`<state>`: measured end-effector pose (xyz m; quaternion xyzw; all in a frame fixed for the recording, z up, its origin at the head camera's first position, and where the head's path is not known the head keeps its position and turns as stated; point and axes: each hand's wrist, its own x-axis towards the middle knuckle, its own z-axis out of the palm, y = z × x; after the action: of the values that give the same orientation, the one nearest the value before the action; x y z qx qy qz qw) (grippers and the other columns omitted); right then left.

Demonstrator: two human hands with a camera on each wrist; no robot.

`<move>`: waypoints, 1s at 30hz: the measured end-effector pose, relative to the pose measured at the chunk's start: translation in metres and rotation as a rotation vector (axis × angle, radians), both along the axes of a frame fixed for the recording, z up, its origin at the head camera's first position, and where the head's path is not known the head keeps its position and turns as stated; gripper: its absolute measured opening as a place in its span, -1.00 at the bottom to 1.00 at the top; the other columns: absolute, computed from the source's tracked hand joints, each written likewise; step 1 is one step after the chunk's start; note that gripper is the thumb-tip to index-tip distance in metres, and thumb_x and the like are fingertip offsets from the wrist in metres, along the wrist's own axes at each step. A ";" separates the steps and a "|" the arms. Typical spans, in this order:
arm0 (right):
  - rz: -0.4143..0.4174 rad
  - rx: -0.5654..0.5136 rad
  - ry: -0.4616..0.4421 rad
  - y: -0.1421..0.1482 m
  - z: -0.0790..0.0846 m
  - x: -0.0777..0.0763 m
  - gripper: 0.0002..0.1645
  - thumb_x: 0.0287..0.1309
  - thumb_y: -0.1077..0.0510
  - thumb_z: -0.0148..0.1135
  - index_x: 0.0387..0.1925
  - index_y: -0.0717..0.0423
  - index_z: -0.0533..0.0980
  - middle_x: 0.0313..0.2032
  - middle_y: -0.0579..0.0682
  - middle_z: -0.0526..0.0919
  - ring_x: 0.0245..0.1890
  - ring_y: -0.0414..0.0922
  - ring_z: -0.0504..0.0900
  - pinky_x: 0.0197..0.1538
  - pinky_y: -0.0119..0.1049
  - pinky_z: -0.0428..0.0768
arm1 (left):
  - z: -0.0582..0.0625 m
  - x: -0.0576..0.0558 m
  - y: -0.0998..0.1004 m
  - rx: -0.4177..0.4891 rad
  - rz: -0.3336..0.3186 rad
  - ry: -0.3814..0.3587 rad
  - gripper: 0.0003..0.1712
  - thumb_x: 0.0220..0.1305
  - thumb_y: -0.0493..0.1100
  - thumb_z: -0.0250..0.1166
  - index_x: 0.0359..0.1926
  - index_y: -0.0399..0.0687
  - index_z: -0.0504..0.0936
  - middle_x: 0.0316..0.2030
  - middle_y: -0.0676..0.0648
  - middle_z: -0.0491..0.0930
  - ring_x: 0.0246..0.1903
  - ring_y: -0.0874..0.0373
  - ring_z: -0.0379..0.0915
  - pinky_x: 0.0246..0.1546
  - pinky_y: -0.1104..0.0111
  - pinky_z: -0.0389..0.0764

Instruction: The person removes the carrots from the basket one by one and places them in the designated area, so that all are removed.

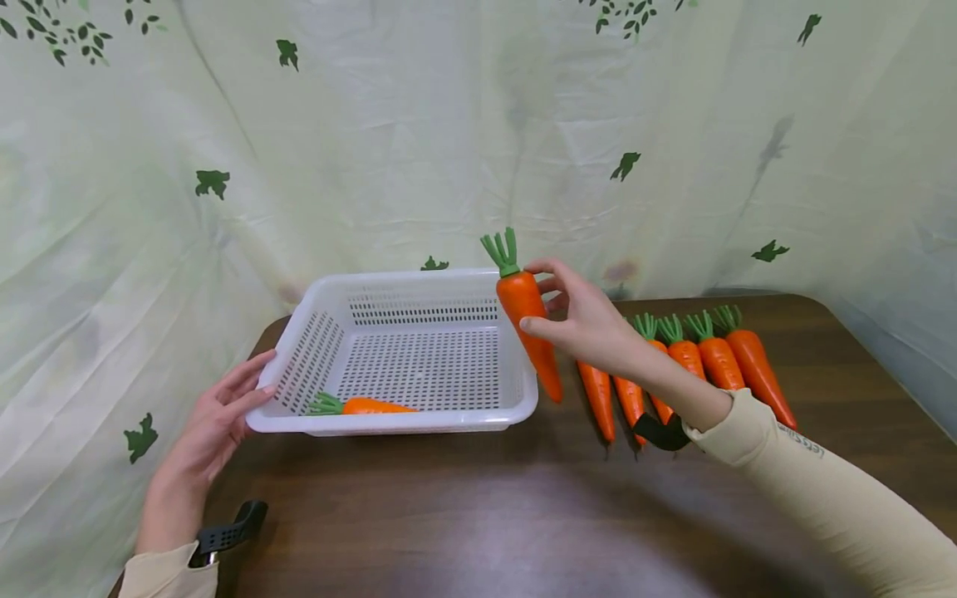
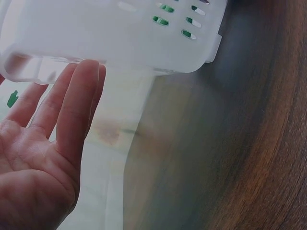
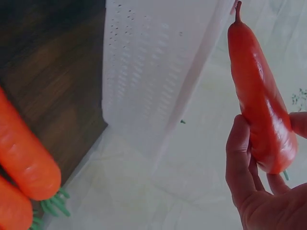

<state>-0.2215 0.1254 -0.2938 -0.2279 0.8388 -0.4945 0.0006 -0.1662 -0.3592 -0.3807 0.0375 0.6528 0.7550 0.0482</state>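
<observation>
An orange toy-like carrot (image 1: 529, 320) with a green top hangs by the right end of a white plastic basket (image 1: 404, 422). My right hand (image 1: 579, 320) grips this carrot between thumb and fingers, its green top pointing up and its tip down. In the right wrist view, the held carrot (image 3: 259, 96) has the basket's perforated side (image 3: 144, 72) beside it. My left hand (image 1: 217, 415) holds the basket's left rim, with fingers under the rim in the left wrist view. Inside the basket, another carrot (image 1: 374, 406) lies along the near wall, partly hidden by it.
Several more carrots (image 1: 758, 374) lie in a row on the brown wooden table (image 1: 449, 507), right of the basket; my right forearm covers some. A pale curtain with leaf prints (image 1: 449, 149) hangs behind the table. A black strap (image 1: 232, 531) is at my left wrist.
</observation>
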 end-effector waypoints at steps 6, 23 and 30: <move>-0.019 0.043 0.012 0.016 -0.007 0.003 -0.32 0.19 0.06 0.35 0.29 -0.17 0.29 0.08 -0.02 0.51 -0.07 -0.03 0.56 -0.19 -0.14 0.65 | 0.000 0.000 0.000 0.008 0.006 0.005 -0.34 0.46 -0.35 0.07 0.50 0.07 0.19 0.24 0.07 0.43 0.04 0.14 0.58 -0.08 0.10 0.58; -0.073 0.094 -0.035 0.063 -0.030 0.012 -0.30 0.20 0.00 0.37 0.33 -0.14 0.30 0.14 0.03 0.47 -0.05 0.02 0.53 -0.14 -0.12 0.60 | 0.000 -0.001 0.000 0.041 0.003 -0.004 -0.35 0.45 -0.37 0.08 0.48 0.07 0.23 0.21 0.09 0.47 0.02 0.16 0.59 -0.11 0.11 0.61; -0.117 0.157 -0.038 0.086 -0.036 0.019 -0.25 0.21 -0.03 0.36 0.36 -0.12 0.25 0.16 0.08 0.46 -0.03 0.03 0.52 -0.15 -0.12 0.59 | -0.001 0.000 0.001 0.032 0.008 -0.003 -0.34 0.45 -0.35 0.08 0.49 0.11 0.23 0.24 0.09 0.43 0.03 0.16 0.58 -0.09 0.12 0.58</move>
<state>-0.2024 0.2112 -0.3297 -0.1684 0.8867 -0.4307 0.0052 -0.1659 -0.3585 -0.3817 0.0345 0.6408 0.7655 0.0457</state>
